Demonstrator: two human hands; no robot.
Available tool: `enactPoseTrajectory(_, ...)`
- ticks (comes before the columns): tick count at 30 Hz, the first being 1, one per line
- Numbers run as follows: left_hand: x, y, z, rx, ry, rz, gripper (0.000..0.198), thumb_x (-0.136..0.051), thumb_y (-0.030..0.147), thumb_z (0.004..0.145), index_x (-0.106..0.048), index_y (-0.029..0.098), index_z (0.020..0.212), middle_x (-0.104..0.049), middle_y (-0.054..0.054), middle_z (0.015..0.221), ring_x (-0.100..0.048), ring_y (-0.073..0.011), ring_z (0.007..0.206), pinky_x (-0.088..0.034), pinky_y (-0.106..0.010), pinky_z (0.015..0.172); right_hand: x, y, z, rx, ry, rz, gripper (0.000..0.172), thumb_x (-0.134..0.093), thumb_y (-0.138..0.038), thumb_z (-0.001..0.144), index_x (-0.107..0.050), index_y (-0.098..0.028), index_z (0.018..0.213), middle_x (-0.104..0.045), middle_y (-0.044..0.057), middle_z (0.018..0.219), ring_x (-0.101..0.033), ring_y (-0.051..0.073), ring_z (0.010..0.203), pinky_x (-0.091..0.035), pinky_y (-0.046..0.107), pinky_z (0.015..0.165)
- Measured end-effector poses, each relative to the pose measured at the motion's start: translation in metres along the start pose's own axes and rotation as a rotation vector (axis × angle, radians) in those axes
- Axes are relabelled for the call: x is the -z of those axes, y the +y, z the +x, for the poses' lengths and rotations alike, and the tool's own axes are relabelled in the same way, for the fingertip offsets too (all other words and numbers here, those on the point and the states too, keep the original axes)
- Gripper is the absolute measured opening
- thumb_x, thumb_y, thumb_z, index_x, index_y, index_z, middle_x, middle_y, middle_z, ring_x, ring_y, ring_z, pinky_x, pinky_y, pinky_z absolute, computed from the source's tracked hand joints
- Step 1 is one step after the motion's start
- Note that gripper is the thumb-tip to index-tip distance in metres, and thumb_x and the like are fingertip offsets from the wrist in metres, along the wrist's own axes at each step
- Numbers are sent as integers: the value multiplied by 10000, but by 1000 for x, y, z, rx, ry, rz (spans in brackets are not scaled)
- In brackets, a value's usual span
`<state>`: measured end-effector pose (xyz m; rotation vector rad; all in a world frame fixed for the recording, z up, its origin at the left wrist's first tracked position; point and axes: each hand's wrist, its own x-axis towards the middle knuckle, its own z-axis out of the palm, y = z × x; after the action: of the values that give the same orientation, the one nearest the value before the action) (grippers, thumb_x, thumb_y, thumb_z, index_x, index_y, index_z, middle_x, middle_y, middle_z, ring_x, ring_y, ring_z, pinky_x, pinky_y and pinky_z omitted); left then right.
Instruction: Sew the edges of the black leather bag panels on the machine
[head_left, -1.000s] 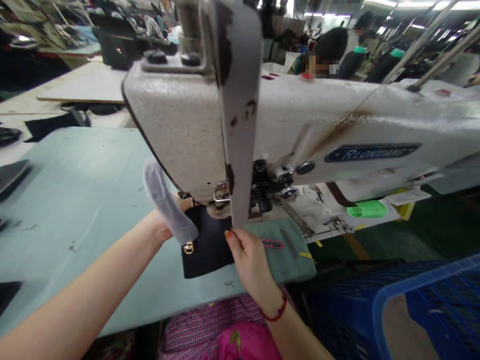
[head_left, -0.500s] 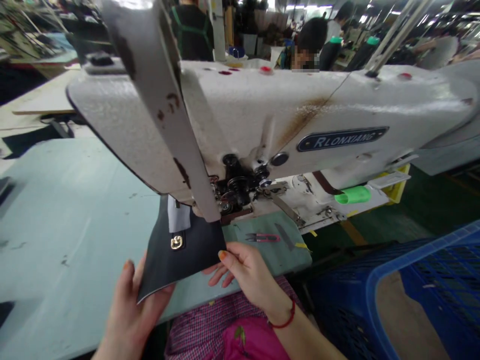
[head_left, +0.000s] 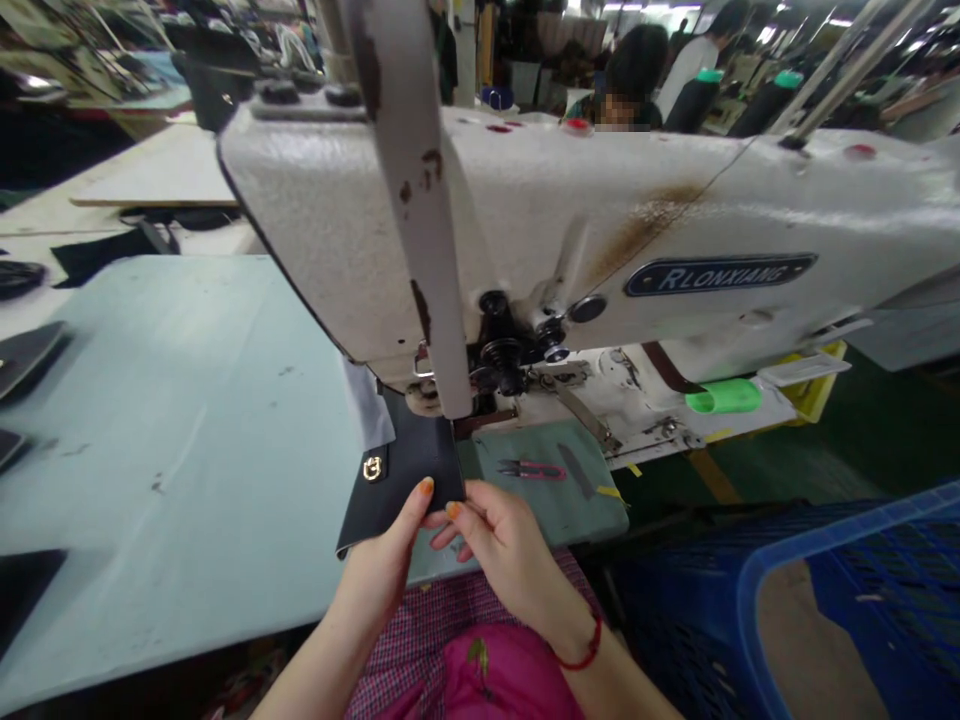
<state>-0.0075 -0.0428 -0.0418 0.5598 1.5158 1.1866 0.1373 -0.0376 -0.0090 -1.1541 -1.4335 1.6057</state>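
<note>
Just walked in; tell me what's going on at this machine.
A person sits at a sewing machine, handling a dark panel with a gold clasp. The left grip holds its near edge, thumb on top, while the right grip is at its near right corner. The panel's far end reaches under the machine head, where the needle is hidden. Pink-handled snips lie to the right.
</note>
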Motion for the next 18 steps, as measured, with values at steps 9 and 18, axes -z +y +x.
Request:
enactPoseTrajectory(9, 13, 20, -5, 170, 111, 404, 371, -831, 488, 553, -752, 242, 820, -736, -80, 785, -631, -361, 1080, -508, -426, 887, -2, -4, 1, -41, 58, -104, 376, -414, -423, 986, -582, -150, 789, -716, 52, 748, -672, 135, 623, -460, 190, 518)
enactPoseTrajectory(18, 6, 8, -3, 97, -36, 222, 493, -740, 634, 598, -633, 158, 524, -686, -93, 635, -663, -260, 712, -537, -360, 708, -3, 4, 5, -11, 96, 122, 418, -491, -481, 944, -587, -143, 717, -569, -15, 505, -504, 80, 438, -396, 178, 465)
